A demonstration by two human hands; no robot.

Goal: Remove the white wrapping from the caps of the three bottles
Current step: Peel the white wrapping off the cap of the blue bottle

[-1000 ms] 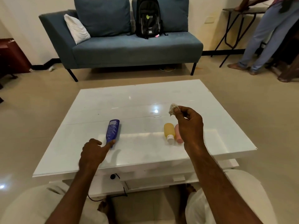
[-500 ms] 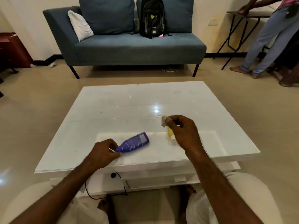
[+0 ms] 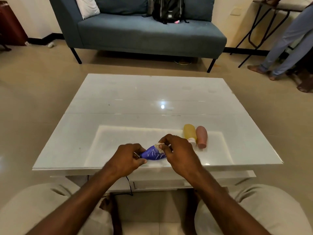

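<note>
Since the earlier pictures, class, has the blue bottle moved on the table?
Yes. The blue bottle has shifted right, toward the yellow bottle, and now sits between both hands.

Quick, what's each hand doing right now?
Left hand: closed on one end of the blue bottle.
Right hand: closed on the bottle's other end, pinching a crumpled white scrap.

Blue bottle (image 3: 153,154) cap hidden inside left hand (image 3: 126,160)

Two bottles (image 3: 195,135) side by side on table (image 3: 135,99), right of hands.
</note>
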